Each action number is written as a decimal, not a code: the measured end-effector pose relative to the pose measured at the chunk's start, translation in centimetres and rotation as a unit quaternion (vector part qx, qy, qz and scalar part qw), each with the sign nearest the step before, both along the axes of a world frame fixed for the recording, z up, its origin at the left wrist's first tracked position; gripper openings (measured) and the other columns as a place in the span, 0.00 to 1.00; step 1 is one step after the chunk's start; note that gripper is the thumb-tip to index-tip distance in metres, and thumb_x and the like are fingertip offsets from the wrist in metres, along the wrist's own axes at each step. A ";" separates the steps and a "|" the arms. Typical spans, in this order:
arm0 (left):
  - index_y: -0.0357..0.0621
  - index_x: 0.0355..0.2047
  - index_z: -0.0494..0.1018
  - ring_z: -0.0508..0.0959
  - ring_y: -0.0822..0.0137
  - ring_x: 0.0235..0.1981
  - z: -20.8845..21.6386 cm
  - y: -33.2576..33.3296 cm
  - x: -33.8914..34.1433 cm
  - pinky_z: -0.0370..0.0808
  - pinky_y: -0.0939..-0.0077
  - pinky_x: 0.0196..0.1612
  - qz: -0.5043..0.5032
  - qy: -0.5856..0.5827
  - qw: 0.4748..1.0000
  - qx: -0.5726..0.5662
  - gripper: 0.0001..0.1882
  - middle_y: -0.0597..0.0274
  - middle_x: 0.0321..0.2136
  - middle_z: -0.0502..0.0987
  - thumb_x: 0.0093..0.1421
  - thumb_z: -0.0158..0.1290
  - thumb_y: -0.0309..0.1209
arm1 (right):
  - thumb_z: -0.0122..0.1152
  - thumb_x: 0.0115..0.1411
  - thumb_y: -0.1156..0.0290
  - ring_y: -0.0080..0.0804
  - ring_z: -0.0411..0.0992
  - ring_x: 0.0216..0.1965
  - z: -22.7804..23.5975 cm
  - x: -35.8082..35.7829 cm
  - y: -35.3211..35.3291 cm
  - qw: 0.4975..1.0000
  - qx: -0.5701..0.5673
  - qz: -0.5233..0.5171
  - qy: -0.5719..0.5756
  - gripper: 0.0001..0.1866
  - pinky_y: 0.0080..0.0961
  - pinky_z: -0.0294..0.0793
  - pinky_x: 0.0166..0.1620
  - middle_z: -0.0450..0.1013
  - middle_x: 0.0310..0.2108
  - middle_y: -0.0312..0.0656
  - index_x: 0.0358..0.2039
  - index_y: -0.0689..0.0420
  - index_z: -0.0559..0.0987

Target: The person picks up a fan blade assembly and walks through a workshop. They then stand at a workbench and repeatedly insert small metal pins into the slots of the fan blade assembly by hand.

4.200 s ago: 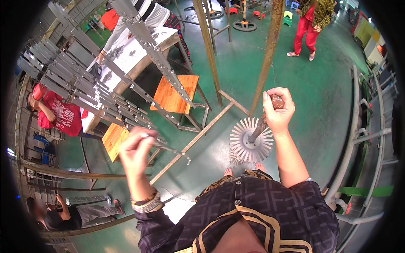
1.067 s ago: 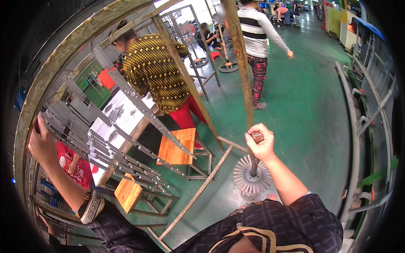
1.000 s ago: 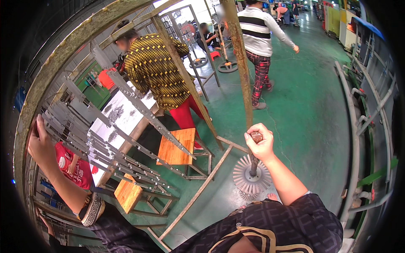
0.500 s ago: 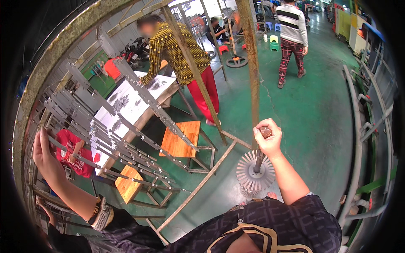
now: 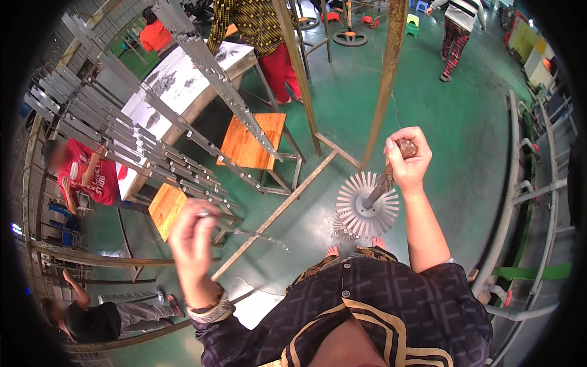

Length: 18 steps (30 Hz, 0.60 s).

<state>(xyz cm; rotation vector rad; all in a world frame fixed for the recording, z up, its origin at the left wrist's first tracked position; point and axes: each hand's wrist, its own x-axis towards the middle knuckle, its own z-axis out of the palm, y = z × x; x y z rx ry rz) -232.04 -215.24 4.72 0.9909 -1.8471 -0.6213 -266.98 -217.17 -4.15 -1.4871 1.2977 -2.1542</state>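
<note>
A finned disc (image 5: pixel 365 211), round and silvery with thin blades radiating from a hub, is carried on a rod (image 5: pixel 382 183) whose reddish-brown handle (image 5: pixel 406 147) is enclosed by the right hand (image 5: pixel 406 160). That hand is closed in a full fist around the handle, thumb side up, so that the disc hangs below it in the air above the green floor (image 5: pixel 465 140), just in front of the person's feet. The left hand (image 5: pixel 192 241) is raised and blurred; its fingers are pinched together on a thin metal strip (image 5: pixel 260 237) that reaches out to the right from them. It lies near the lower ends of the long metal strips on the slanted rack (image 5: pixel 131 131).

The disc is judged to be rigid sheet metal, moderately light, but top-loaded on the rod so that it will swing if the handle is gripped loosely. The blade tips appear thin and probably sharp, and could be bent by a knock, so the handle or the hub is the safer place to be held. The strip is judged to be light, springy and slippery, best held near its end between finger and thumb.
</note>
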 end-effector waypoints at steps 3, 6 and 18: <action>0.34 0.27 0.70 0.72 0.66 0.28 -5.7 -0.3 -1.3 0.69 0.77 0.33 -0.036 -0.056 0.997 0.032 0.03 0.57 0.26 0.72 0.51 0.50 0.22 | 0.57 0.47 0.83 0.12 0.62 0.17 0.1 -0.2 0.0 1.000 0.002 0.016 -0.006 0.07 0.11 0.59 0.21 0.66 0.16 0.30 0.23 0.59 0.69; 0.35 0.28 0.70 0.73 0.63 0.29 -11.7 0.0 -2.7 0.70 0.74 0.33 -0.057 -0.075 0.994 0.055 0.03 0.56 0.26 0.72 0.52 0.51 0.21 | 0.56 0.47 0.83 0.14 0.64 0.17 0.0 0.1 -0.2 0.999 0.003 0.038 -0.008 0.07 0.12 0.61 0.21 0.68 0.17 0.32 0.24 0.59 0.69; 0.41 0.31 0.70 0.72 0.58 0.34 -31.2 1.5 -9.6 0.71 0.69 0.37 -0.171 -0.161 0.971 0.044 0.08 0.60 0.30 0.72 0.50 0.53 0.29 | 0.55 0.48 0.83 0.18 0.66 0.18 0.0 -0.6 0.0 0.997 -0.003 0.069 -0.031 0.06 0.13 0.62 0.19 0.68 0.20 0.38 0.25 0.60 0.68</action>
